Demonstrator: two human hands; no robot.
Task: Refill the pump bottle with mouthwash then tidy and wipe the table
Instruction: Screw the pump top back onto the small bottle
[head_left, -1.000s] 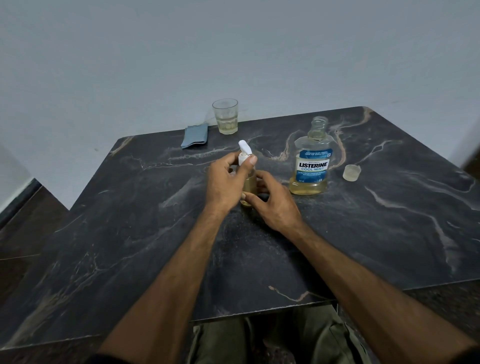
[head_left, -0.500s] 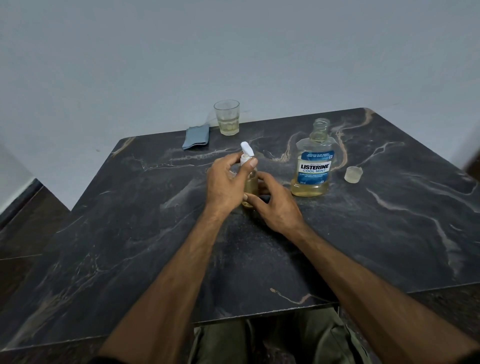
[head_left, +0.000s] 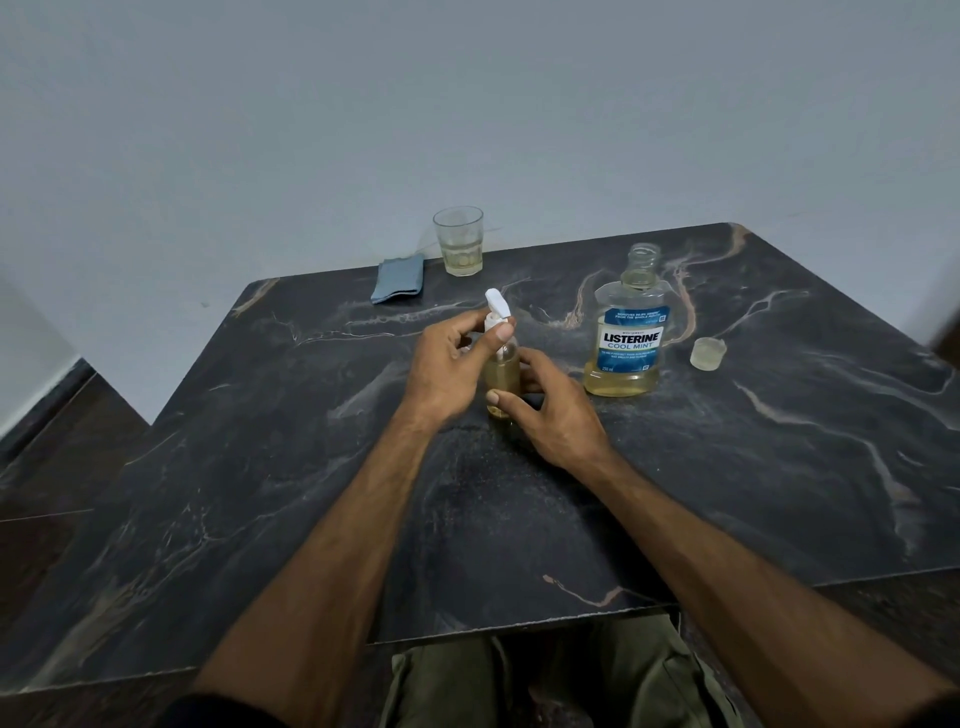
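A small clear pump bottle (head_left: 501, 382) with yellowish liquid stands upright at the middle of the dark marble table (head_left: 311, 493). Its white pump head (head_left: 496, 305) sits on top, nozzle pointing away to the left. My left hand (head_left: 447, 371) grips the pump collar with thumb and fingers. My right hand (head_left: 550, 410) holds the bottle's body low down from the right. To the right stands the open Listerine mouthwash bottle (head_left: 628, 332), about a quarter full. Its clear cap (head_left: 707, 353) lies on the table further right.
A drinking glass (head_left: 459, 248) with a little yellowish liquid stands at the table's far edge. Beside it on the left lies a folded blue-grey cloth (head_left: 399, 285). A pale wall rises behind the table. My lap shows under the near edge.
Both hands have stayed on the pump bottle. My left fingers have shifted slightly around the pump collar. Nothing else on the table has moved.
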